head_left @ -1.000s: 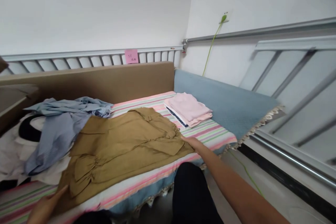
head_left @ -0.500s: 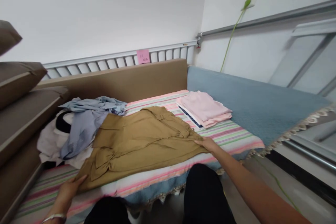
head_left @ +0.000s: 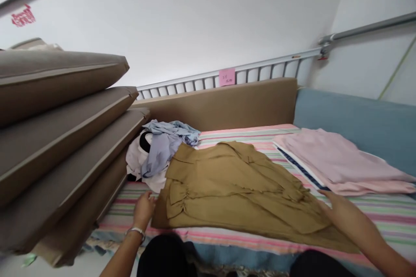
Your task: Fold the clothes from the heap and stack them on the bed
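Observation:
An olive-brown garment (head_left: pixel 234 186) with gathered cuffs lies spread across the striped bed cover; whether it is a shirt or a dress I cannot tell. My left hand (head_left: pixel 144 211), with a bracelet at the wrist, is just beside its left edge, fingers loosely apart and holding nothing. At the right edge, my right hand (head_left: pixel 341 214) has thumb and forefinger apart, close against the cloth. Beyond the garment's left side lies a rumpled heap of light blue and whitish clothes (head_left: pixel 162 149). To the right is a neat pile of folded pink clothes (head_left: pixel 341 156), with a navy edge showing underneath.
Thick grey-brown cushions (head_left: pixel 65 138) are stacked high at the left. A brown padded board (head_left: pixel 227 110) runs along the back, below a white radiator with a pink note (head_left: pixel 226 77). A blue padded side (head_left: pixel 357 112) borders the right. My knees are at the bed's front edge.
The view has swung left, bringing more of the cushion stack into sight. Both hands have come off the garment's edges they were touching, and its lower right corner now spreads further out.

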